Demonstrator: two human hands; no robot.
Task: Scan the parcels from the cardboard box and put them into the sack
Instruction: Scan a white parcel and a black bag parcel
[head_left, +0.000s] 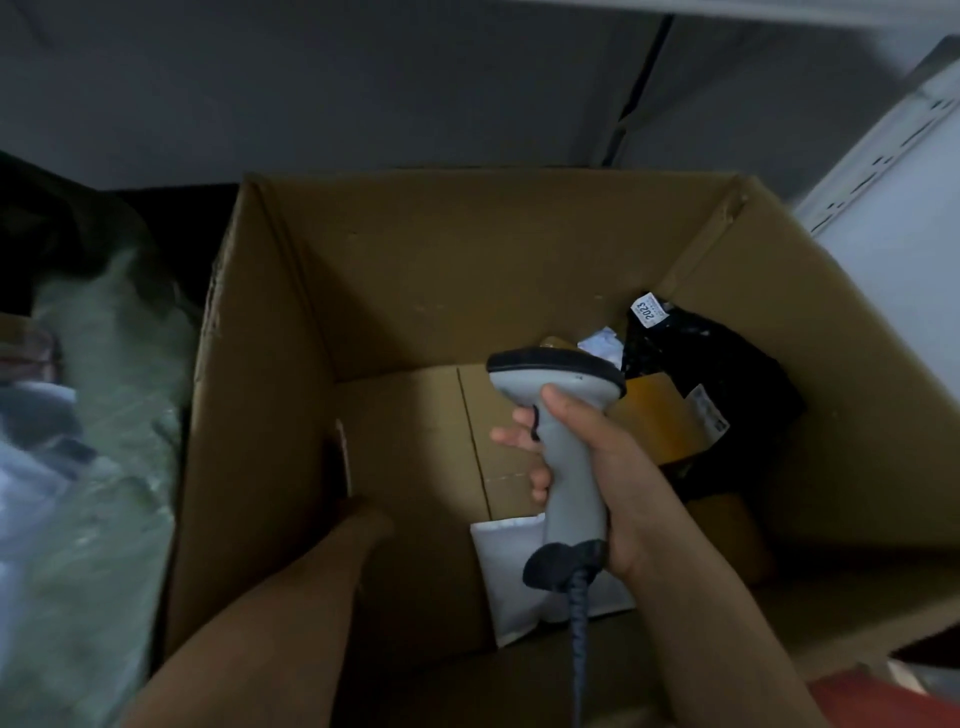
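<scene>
While the right hand (587, 457) grips the grey scanner (563, 387) above the open cardboard box (260, 364), a white parcel (498, 587) lies on the box floor directly beneath it. A black parcel (727, 364) and a yellow parcel (654, 421) sit in the far right corner, beyond the scanner's head. The left hand (363, 519) reaches down by the left wall, well apart from the right hand; its fingers are lost in shadow, so its grip cannot be told. The sack (104, 415) lies outside, left of the box.

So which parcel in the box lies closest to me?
The white parcel, flat under the scanner; the black parcel and the yellow parcel lie toward the far right corner.
</scene>
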